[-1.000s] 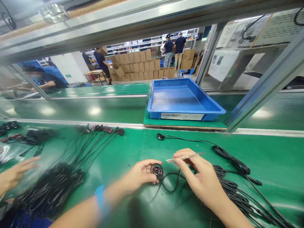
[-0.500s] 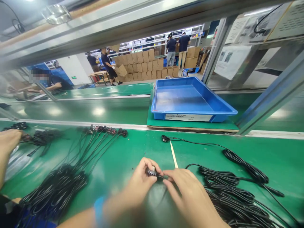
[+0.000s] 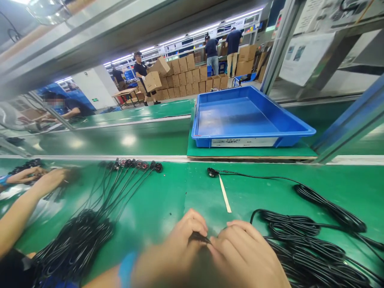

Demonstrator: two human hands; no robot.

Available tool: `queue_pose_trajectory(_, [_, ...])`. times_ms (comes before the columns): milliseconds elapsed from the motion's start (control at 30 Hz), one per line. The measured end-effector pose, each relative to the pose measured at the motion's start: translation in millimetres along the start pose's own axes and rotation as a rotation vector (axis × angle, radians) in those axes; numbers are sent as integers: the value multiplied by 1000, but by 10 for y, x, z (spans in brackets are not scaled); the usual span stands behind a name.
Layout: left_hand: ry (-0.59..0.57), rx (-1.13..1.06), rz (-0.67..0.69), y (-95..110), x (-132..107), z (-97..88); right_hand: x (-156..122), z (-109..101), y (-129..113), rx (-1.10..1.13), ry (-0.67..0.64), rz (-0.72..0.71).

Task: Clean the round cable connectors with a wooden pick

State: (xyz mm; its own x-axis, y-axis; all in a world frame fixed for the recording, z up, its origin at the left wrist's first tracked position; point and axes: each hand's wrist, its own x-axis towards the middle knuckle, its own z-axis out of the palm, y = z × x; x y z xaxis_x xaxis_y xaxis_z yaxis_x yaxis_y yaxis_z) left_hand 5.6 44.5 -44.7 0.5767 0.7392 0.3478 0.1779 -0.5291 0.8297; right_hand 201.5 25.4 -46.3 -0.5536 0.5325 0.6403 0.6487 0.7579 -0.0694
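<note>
Close together above the green worktop [image 3: 150, 224], my left hand [image 3: 181, 244] and my right hand [image 3: 243, 248] both pinch a black cable [image 3: 200, 237]. Fingers cover most of it, so its round head cannot be made out. Past my hands lies a thin pale wooden stick [image 3: 225, 195]. At the stick's tip rests a round black cable head [image 3: 213, 172], its lead running right to a coiled bundle [image 3: 327, 206].
Coiled black cables [image 3: 306, 244] lie beside my right hand. More cables [image 3: 78, 236] with round heads [image 3: 144, 165] spread on the left. A co-worker's hand [image 3: 52, 182] handles parts there. Behind, a blue tray [image 3: 255, 142] sits on a green board near a metal post.
My hands have come lower and nearer to me with the cable, and its round head is now covered. On the left, the co-worker's arm has reached to the right.
</note>
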Motion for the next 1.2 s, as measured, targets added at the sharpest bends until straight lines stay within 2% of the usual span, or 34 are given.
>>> queue_pose_trajectory(167, [42,28,46,-15,8,81,-72,92,-70,1,48,166])
queue_pose_trajectory(233, [27,35,-56,-22,45,103,-74,133,-97,17,21,292])
queue_pose_trajectory(333, [-74,106,-334,-2,118,61,-17,94,11,101,-131,427])
queue_pose_trajectory(367, [-118,153,-391,6,136,24,5,29,108,98,-202,452])
queue_pose_trajectory(433, [-187,248,-412,12,155,-63,14,-198,384,-48,-322,574])
queue_pose_trajectory(467, [-201,276,-401,5,158,-103,-11,-345,549,-219,-376,709])
queue_pose_trajectory(500, [-192,289,-390,-11,162,-135,-58,-500,721,-324,-372,805])
queue_pose_trajectory(600, [-56,303,-356,-119,254,-160,-299,-859,1215,-516,-395,1032])
queue_pose_trajectory(667, [48,375,-293,-241,439,-138,-470,-938,1459,-537,-481,1126])
queue_pose_trajectory(733, [96,415,-274,-385,724,-108,-586,-917,1593,-504,-572,1151])
queue_pose_trajectory(800, [121,437,-265,-532,1047,-64,-635,-866,1621,-484,-626,1162])
queue_pose_trajectory(867, [123,436,-279,-661,1333,3,-633,-835,1589,-485,-640,1176])
queue_pose_trajectory(933, [101,411,-295,-759,1522,76,-605,-845,1542,-489,-619,1182])
queue_pose_trajectory(1033, [112,351,-309,-834,1578,124,-558,-947,1476,-487,-529,1151])
queue_pose_trajectory(1133, [124,291,-292,-828,1408,49,-520,-1094,1392,-448,-425,1074])
queue_pose_trajectory(1200, [91,262,-262,-793,1239,-34,-497,-1164,1327,-396,-386,1015])
